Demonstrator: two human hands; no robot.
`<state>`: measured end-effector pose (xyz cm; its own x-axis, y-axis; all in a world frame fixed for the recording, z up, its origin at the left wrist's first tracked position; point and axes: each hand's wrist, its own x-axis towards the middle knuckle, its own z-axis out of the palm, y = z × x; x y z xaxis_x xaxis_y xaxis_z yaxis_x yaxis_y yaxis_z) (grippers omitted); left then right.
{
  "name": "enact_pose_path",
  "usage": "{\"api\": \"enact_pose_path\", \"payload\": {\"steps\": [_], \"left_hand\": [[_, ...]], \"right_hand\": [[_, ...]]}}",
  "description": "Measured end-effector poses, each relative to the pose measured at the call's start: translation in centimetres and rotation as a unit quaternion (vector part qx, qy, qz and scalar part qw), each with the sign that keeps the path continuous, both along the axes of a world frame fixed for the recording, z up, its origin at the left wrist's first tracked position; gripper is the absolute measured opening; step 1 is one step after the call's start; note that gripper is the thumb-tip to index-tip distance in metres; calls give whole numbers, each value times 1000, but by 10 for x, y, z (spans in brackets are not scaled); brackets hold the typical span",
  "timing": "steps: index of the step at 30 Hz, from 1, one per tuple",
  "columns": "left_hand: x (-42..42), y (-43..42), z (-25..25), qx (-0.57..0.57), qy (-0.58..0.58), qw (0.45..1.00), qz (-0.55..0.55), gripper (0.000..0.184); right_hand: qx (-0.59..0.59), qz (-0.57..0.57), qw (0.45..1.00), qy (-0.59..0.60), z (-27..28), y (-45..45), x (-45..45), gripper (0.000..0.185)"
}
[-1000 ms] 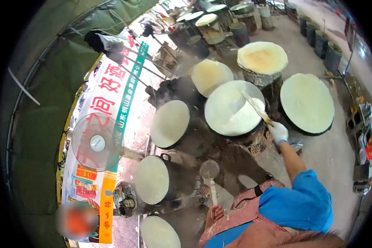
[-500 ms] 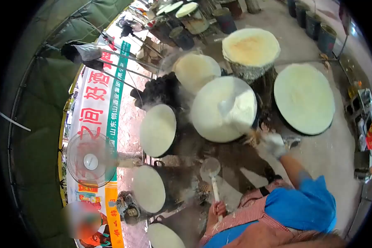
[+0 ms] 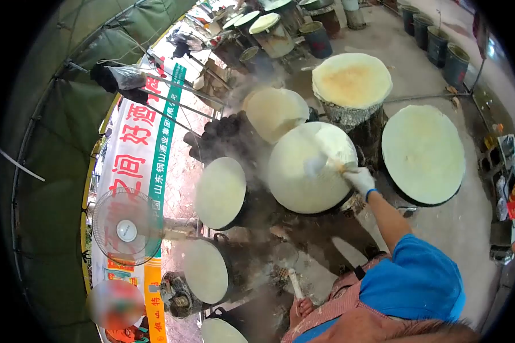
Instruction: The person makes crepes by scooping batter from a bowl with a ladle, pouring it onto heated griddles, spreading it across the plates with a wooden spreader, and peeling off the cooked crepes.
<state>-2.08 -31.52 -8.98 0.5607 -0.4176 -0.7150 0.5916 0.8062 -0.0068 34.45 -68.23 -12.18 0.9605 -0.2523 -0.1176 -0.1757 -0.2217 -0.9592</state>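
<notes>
My right hand [image 3: 360,182], in a white glove, is closed round the short handle of a batter spreader [image 3: 316,166]. Its pale, blurred blade is over the large round griddle [image 3: 294,183]. Thick white batter [image 3: 333,140] lies on the griddle's far right part, and a thin pale layer covers the rest. Low in the view, my left hand [image 3: 305,307] is wrapped round the white handle of a ladle [image 3: 294,283]. The ladle's bowl, faint through steam, hangs in front of the griddle.
Round griddles with pale sheets stand at left [image 3: 220,191] and right [image 3: 423,151]. A browned flatbread [image 3: 352,80] rests on a stump-like stand behind. A fan [image 3: 126,230] stands by a banner [image 3: 134,137] at left. Dark buckets [image 3: 438,46] line the back right.
My right hand has moved up to the griddle's right edge with the spreader. The thick batter has shifted toward the far side. My left hand and the ladle have dropped slightly.
</notes>
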Motion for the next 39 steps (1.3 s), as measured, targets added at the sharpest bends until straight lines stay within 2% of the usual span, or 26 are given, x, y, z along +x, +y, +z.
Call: {"api": "enact_pose_path", "payload": {"steps": [2, 3, 4, 6, 7, 8, 10, 12, 13, 14, 16, 18, 20, 21, 22, 24, 25, 26, 27, 28, 31, 32, 34, 37, 38, 39], "left_hand": [[-6, 8, 6, -12, 9, 1000, 2, 35], [-13, 13, 10, -16, 15, 1000, 8, 35], [-14, 20, 14, -15, 20, 1000, 9, 35], [-18, 29, 18, -15, 18, 1000, 10, 34], [-20, 35, 18, -13, 18, 1000, 9, 34], [-20, 39, 19, -13, 16, 1000, 7, 34], [-20, 41, 18, -20, 20, 1000, 9, 33], [-18, 43, 17, -26, 25, 999, 15, 33], [-18, 42, 18, -28, 31, 999, 19, 32], [-17, 42, 18, -26, 32, 999, 23, 32], [-11, 41, 16, -24, 34, 999, 28, 32], [-6, 39, 11, -26, 32, 999, 33, 31], [3, 37, 8, -30, 33, 998, 42, 31], [9, 37, 6, -35, 35, 998, 48, 31], [17, 37, 7, -42, 35, 997, 54, 30], [30, 45, 3, -75, 32, 994, 69, 30], [42, 48, -1, -99, 24, 992, 80, 30], [58, 50, -3, -102, 18, 991, 86, 30], [78, 51, -3, -89, 14, 992, 90, 29], [98, 48, -9, 18, -29, 996, 83, 28], [176, 34, 0, -121, -8, 990, 74, 31], [197, 24, 6, -122, -11, 989, 78, 31], [238, 5, 15, -113, 12, 991, 73, 33], [270, -38, 38, 105, -45, 992, 46, 19], [273, -52, 45, 108, -57, 991, 63, 12], [277, -68, 47, 202, -95, 974, 32, 14]], "right_hand": [[-115, 83, 988, -57, -6, 15, -14, 37], [-167, 127, 976, 61, 52, 3, -26, 35], [-74, 74, 990, 89, 68, -12, -38, 34], [204, -83, 976, -5, 21, -39, -41, 30], [132, -59, 989, 8, 24, -34, -60, 28], [169, -4, 985, 22, -22, -23, -65, 31], [207, -7, 977, 49, -7, 25, -104, 33], [112, 32, 987, 115, -1, 40, -124, 33], [95, 53, 977, 185, 39, 33, -129, 32], [89, 66, 973, 202, 29, 19, -121, 34], [1, 68, 994, 90, 30, -10, -95, 39], [-114, -36, 992, -35, -23, -38, -32, 40], [-269, -31, 963, 1, 19, -42, 7, 35], [-340, 24, 939, 36, 30, -35, 18, 27], [-429, 61, 900, -38, 23, -32, 18, 26], [-502, 169, 847, -52, 24, -30, 6, 24], [-509, 204, 832, -85, 30, -34, -8, 21], [-533, 242, 810, -39, 45, -38, -18, 17], [-528, 233, 815, -57, 43, -49, -24, 18], [-521, 220, 821, -76, 36, -62, -29, 19], [-443, 44, 894, -39, 13, -63, -41, 20], [-513, 100, 853, -8, 12, -56, -51, 21], [-524, 173, 833, -38, 14, -50, -72, 21], [-491, 76, 867, -19, 25, -63, -90, 21], [-492, 27, 870, -6, 19, -66, -96, 21], [-520, 41, 853, -5, 9, -63, -109, 21]]}}
